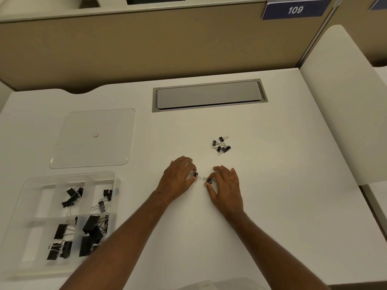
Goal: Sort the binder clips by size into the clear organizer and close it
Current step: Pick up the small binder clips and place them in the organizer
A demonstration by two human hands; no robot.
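My left hand (178, 177) pinches a small black binder clip (195, 174) on the white desk. Close beside it, my right hand (226, 185) pinches another small clip (208, 180). A little heap of several small clips (221, 145) lies just beyond my right hand. The clear organizer (27, 185) stands open at the left front; its far compartments hold medium clips (73, 196) and its near compartments hold large clips (92, 227). Its clear lid (94, 139) lies flat on the desk behind it.
A grey cable hatch (209, 96) is set into the desk at the back centre. A tan partition (146, 45) closes the far side, and a white side panel (343, 122) rises at the right. My left forearm passes next to the organizer's right wall.
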